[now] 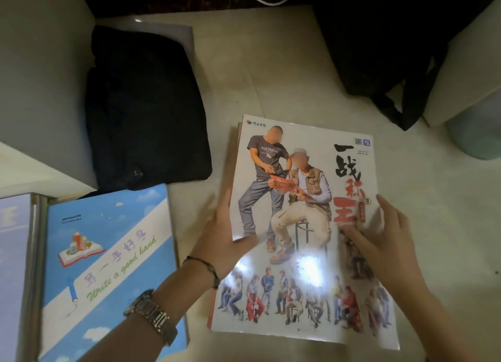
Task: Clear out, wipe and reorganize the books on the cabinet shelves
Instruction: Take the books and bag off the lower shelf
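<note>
The pale tiled floor (284,63) carries a folded dark cloth (146,112) at its far left, a blue sky-patterned book (108,266) nearer, a glossy white magazine stack (303,239) centrally, and what seems a black bag (379,49) far right.

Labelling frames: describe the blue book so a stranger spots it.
Start at the pale floor. Left of the glossy magazine held by both hands lies the blue book, below the dark folded cloth. Only it shows sky, clouds and "Write a good hand".

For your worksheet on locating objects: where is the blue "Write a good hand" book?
In the head view, the blue book lies lower left on the floor, below the folded dark garment, left of the left hand.
</note>
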The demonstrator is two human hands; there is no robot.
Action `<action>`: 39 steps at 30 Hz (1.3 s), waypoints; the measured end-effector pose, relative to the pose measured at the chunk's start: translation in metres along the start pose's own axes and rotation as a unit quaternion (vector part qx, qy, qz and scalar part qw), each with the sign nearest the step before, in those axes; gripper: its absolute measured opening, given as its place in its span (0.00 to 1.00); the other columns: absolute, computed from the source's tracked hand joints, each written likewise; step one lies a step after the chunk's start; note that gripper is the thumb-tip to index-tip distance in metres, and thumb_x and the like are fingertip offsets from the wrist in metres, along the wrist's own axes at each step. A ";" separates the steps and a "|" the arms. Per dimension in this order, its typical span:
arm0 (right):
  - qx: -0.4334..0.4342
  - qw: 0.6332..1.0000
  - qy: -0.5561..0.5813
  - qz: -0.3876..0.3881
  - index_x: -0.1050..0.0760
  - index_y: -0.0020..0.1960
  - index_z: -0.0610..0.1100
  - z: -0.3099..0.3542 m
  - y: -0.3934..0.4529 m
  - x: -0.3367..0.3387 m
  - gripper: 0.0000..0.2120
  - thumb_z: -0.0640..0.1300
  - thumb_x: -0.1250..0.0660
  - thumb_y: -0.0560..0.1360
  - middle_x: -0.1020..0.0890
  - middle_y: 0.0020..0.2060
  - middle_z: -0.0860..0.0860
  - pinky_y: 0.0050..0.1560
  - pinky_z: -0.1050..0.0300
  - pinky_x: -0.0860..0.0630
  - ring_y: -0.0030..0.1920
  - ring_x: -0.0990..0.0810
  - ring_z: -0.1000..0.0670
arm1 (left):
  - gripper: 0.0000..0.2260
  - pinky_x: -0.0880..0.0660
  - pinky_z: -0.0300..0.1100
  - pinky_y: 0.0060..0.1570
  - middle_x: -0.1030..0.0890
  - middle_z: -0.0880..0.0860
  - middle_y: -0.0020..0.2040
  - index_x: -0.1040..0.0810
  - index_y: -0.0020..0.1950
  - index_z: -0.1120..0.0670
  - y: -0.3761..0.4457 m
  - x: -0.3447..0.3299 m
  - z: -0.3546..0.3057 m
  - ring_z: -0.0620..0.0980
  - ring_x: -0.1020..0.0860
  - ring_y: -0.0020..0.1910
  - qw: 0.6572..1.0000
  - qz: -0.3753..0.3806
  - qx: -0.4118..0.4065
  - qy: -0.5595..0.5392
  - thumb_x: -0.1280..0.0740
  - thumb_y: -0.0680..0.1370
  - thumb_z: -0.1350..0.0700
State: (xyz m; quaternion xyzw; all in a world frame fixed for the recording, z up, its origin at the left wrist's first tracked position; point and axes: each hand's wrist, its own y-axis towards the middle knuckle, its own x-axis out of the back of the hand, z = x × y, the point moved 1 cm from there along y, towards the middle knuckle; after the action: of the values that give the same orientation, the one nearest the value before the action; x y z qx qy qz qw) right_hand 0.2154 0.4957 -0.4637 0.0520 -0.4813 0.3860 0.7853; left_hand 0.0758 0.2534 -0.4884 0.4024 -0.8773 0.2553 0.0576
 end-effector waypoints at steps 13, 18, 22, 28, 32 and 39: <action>-0.081 0.983 0.155 0.064 0.51 0.72 0.65 -0.016 -0.017 -0.012 0.61 0.67 0.21 0.47 0.28 0.67 0.50 0.57 0.41 0.23 0.58 0.22 0.44 | 0.35 0.34 0.44 0.68 0.34 0.41 0.70 0.47 0.74 0.42 -0.001 -0.010 0.004 0.41 0.34 0.69 1.000 -0.017 0.006 -0.007 0.30 0.74 0.55; -0.088 0.981 0.164 0.051 0.50 0.74 0.63 -0.016 -0.017 -0.014 0.61 0.61 0.21 0.48 0.24 0.63 0.51 0.52 0.46 0.21 0.50 0.19 0.48 | 0.37 0.39 0.37 0.66 0.39 0.38 0.71 0.47 0.75 0.44 0.000 -0.015 0.004 0.40 0.39 0.70 0.998 -0.062 -0.002 0.012 0.29 0.73 0.57; -0.092 0.981 0.167 0.042 0.51 0.73 0.65 -0.017 -0.013 -0.016 0.62 0.63 0.21 0.47 0.21 0.60 0.49 0.53 0.43 0.21 0.50 0.18 0.46 | 0.38 0.32 0.51 0.67 0.33 0.42 0.71 0.44 0.74 0.43 0.006 -0.014 0.008 0.44 0.34 0.69 0.997 -0.071 0.006 0.015 0.26 0.71 0.54; -0.069 0.981 0.180 0.035 0.51 0.75 0.62 -0.016 -0.001 -0.021 0.62 0.63 0.21 0.48 0.22 0.62 0.52 0.55 0.43 0.21 0.55 0.19 0.48 | 0.37 0.30 0.54 0.64 0.31 0.45 0.69 0.42 0.74 0.44 0.020 -0.007 -0.001 0.47 0.32 0.67 0.996 -0.083 0.019 0.030 0.26 0.70 0.55; -0.069 0.978 0.193 0.033 0.51 0.77 0.57 -0.010 0.006 -0.021 0.60 0.56 0.22 0.52 0.18 0.53 0.52 0.40 0.60 0.22 0.45 0.17 0.52 | 0.40 0.33 0.53 0.67 0.33 0.45 0.71 0.44 0.74 0.45 0.029 -0.002 -0.008 0.47 0.33 0.69 0.996 -0.079 0.009 0.030 0.25 0.70 0.54; -0.075 0.993 0.058 0.068 0.49 0.74 0.53 0.002 0.009 -0.009 0.55 0.58 0.21 0.56 0.28 0.65 0.44 0.54 0.48 0.26 0.59 0.25 0.45 | 0.30 0.23 0.38 0.53 0.23 0.40 0.56 0.38 0.62 0.37 0.028 0.011 -0.023 0.40 0.23 0.55 1.000 -0.009 0.005 0.002 0.25 0.68 0.54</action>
State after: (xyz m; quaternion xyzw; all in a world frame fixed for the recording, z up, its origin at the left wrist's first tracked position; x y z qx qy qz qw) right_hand 0.2059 0.4961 -0.4727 -0.0621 -0.4651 0.4035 0.7855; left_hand 0.0454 0.2723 -0.4762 0.4098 -0.8725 0.2596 0.0592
